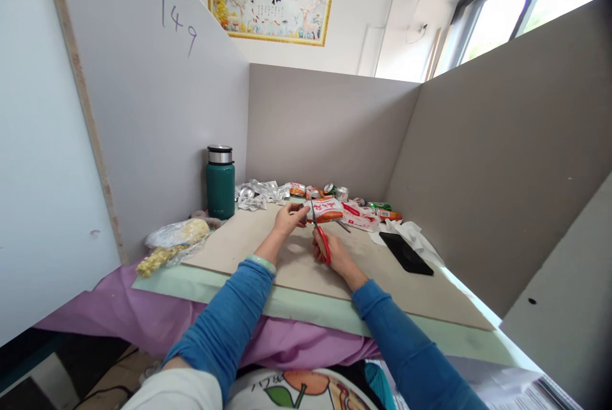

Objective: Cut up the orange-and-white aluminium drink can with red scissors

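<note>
My left hand [288, 219] is closed on the left end of an orange, white and red drink can [327, 207], held above the board. Red-handled scissors [324, 247] are gripped in my right hand [337, 253], with their blades pointing up and away from me. The blades cross the can near its left end; I cannot tell whether they are cutting into it. Behind lie several cut and whole cans [297, 189], and crumpled silver sheet pieces [265, 190] to the left. Beside the can is a red-and-white wrapper [358, 215].
On the left stand a green bottle [220, 187] and a clear plastic bag [178, 235] with yellow stuff. A black phone [406, 253] and white tissue [415, 239] lie right on the beige board [296, 263]. Grey partitions [329, 123] enclose the table.
</note>
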Motion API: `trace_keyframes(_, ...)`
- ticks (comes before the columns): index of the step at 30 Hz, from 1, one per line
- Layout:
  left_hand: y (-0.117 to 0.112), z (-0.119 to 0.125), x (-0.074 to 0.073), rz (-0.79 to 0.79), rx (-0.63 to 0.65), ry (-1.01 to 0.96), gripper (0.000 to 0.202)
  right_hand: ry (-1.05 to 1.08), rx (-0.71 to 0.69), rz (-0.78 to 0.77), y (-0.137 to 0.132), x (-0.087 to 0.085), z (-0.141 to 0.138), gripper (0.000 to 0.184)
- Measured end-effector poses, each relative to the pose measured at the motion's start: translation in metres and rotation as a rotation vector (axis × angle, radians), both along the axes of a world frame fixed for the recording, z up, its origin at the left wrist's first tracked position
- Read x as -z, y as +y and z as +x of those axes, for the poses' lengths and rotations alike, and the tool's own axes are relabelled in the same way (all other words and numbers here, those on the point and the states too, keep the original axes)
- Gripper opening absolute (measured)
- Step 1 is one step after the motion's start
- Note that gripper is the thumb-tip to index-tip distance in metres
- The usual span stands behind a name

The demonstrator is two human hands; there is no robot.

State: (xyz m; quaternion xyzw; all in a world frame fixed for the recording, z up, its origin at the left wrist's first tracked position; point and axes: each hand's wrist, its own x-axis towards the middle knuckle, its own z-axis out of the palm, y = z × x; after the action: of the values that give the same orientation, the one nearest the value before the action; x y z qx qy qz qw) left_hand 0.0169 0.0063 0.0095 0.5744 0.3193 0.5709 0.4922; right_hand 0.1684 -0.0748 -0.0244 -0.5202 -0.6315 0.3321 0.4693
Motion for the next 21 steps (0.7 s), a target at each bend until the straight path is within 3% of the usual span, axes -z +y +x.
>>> trace_keyframes(21, -0.0002, 0.0007, -0.0007, -0.034, -0.045, 0.019, 0.029, 0.006, -0.011, -0.002, 0.0005, 0.0037, -0.0027, 0.046)
